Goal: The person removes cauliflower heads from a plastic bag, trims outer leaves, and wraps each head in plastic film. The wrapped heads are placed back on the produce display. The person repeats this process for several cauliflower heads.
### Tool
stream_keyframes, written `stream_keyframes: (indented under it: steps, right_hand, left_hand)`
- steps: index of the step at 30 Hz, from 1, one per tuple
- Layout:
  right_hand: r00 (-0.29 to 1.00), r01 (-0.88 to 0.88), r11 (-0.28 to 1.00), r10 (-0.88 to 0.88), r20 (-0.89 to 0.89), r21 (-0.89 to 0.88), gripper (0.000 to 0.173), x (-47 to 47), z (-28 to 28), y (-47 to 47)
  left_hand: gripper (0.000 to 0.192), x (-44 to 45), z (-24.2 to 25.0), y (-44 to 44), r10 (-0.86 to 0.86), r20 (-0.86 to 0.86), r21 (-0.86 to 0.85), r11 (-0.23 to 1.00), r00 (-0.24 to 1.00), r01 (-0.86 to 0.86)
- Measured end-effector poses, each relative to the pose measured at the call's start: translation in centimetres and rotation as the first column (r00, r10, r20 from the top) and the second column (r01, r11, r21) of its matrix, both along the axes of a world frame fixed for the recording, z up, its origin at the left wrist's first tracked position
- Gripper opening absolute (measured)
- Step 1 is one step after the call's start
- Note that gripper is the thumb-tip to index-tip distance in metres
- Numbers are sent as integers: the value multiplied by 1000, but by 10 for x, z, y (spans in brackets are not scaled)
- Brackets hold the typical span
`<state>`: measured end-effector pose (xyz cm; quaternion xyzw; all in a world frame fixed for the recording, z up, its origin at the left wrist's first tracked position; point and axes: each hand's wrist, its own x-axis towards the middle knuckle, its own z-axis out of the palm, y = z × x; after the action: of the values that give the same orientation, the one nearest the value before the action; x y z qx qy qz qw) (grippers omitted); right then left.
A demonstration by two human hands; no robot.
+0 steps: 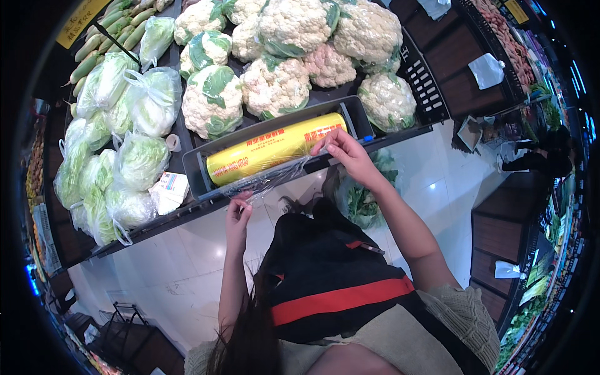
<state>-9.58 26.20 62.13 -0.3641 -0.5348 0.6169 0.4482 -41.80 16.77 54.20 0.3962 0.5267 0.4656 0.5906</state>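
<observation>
A yellow roll of plastic cling wrap (276, 149) lies in a dark film dispenser (192, 164) at the front edge of the vegetable stand. My left hand (240, 220) pinches one side of a clear stretch of film (276, 177) below the roll's left part. With thumb and fingertips, my right hand (346, 152) grips the film's other side, in front of the roll's right end. The film hangs gathered between both hands along the dispenser's front. Cauliflower heads (275, 86) are heaped behind the dispenser, one to its right (387, 102).
Bagged Chinese cabbages (140, 159) fill the stand's left side, near a small tape roll (173, 143) and a stack of printed labels (169, 190). A black plastic crate (424, 84) borders the cauliflowers. A bag of leafy greens (365, 201) is below the stand's edge. A person (539, 159) stands far right.
</observation>
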Motion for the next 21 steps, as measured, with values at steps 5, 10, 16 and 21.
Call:
stream_keyframes:
  steps: [5, 10, 16, 21]
  right_hand:
    - [951, 179, 984, -179, -251, -26, 8, 1, 6, -25]
    - [928, 238, 969, -245, -281, -61, 7, 8, 17, -70]
    - [971, 55, 997, -68, -229, -62, 5, 42, 30, -156]
    - [955, -208, 974, 221, 197, -85, 8, 57, -5, -228]
  left_hand:
    - [12, 12, 36, -22, 168, 425, -97, 985, 890, -140]
    - [13, 8, 88, -53, 217, 466, 93, 952, 858, -291]
    - [18, -5, 104, -138, 91, 461, 205, 957, 883, -206]
    - [19, -9, 50, -220, 111, 416, -57, 994, 903, -96]
